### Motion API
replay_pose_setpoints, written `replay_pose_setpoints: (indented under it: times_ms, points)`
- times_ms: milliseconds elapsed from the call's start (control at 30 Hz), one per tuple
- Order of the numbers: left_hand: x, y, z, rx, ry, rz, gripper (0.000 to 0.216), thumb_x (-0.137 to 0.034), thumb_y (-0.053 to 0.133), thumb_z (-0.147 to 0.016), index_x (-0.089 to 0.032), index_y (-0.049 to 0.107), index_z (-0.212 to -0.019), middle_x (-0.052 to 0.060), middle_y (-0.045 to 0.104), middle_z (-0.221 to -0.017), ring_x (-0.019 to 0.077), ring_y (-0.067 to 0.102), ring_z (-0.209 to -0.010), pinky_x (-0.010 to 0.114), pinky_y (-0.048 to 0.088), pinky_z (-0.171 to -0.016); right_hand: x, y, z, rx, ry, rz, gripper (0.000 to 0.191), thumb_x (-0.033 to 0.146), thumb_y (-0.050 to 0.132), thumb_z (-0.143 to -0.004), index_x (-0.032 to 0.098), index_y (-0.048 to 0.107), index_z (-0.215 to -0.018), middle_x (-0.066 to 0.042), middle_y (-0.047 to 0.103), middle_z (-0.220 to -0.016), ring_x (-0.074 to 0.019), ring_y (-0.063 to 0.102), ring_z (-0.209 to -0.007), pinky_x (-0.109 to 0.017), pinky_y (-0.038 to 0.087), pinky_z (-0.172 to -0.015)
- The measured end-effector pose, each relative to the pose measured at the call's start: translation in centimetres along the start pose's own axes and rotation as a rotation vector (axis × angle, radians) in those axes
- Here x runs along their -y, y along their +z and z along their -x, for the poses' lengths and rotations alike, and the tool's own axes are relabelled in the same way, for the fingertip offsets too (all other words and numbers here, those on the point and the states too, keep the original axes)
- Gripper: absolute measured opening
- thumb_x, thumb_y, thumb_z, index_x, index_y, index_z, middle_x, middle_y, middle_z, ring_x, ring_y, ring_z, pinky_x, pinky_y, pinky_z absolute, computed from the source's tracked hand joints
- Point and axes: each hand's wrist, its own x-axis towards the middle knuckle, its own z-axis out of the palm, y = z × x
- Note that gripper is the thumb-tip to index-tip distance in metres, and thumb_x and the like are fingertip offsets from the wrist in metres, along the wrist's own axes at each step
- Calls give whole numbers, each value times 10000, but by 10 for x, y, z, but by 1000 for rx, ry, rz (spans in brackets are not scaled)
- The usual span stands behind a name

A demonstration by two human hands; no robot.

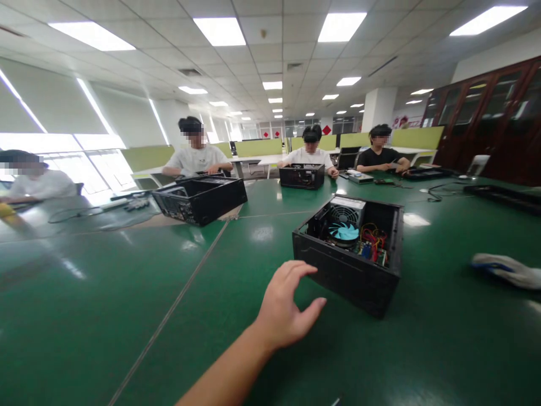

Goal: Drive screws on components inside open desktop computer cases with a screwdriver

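Observation:
My left hand (284,307) reaches in from the bottom, its thumb spread away from its bent fingers and nothing between them. The fingertips overlap the near side of an open black computer case (344,276); whether they touch it I cannot tell. The case lies on the green table (139,293) with its open side up. Inside it show a light-blue cooling fan (344,231), a power supply (344,211) with its own fan grille, and red and yellow wires (374,237). My right hand is out of view.
Right of the case lies a whitish glove-like thing (507,270) with blue on it. A second black case (203,200) and a third (301,176) stand farther back, before seated people. A black panel (505,198) lies at right. A small metallic tip (336,401) shows at the bottom edge.

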Motion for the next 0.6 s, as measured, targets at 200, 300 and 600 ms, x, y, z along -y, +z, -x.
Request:
replay_pose_setpoints:
  times_ms: [200, 300, 600]
  points:
    - [21, 7, -87, 240, 56, -194, 611, -496, 803, -817, -206, 607, -1318, 87, 666, -1322, 247, 611, -1233, 361, 464, -1103, -51, -90, 37, -87, 50, -77, 440, 305, 368, -979, 348, 775, -819, 57, 744, -867, -214, 707, -1012, -285, 524, -652]
    - [30, 22, -111, 364, 36, -309, 428, -518, 752, -866, -177, 704, -1121, 82, 730, -1129, 248, 669, -1106, 399, 521, -1019, -55, -123, 52, -96, 36, -100, 397, 359, 407, -963, 327, 784, -844, -9, 768, -923, -255, 694, -1011, -335, 514, -622]
    - [-18, 9, -90, 469, -66, -596, 519, -654, 646, -887, -147, 749, -929, 141, 761, -901, 322, 732, -917, 372, 538, -785, -99, -210, 120, -291, -3, -123, 130, 407, 620, -770, 449, 725, -837, 86, 738, -759, -290, 729, -923, -378, 557, -506]
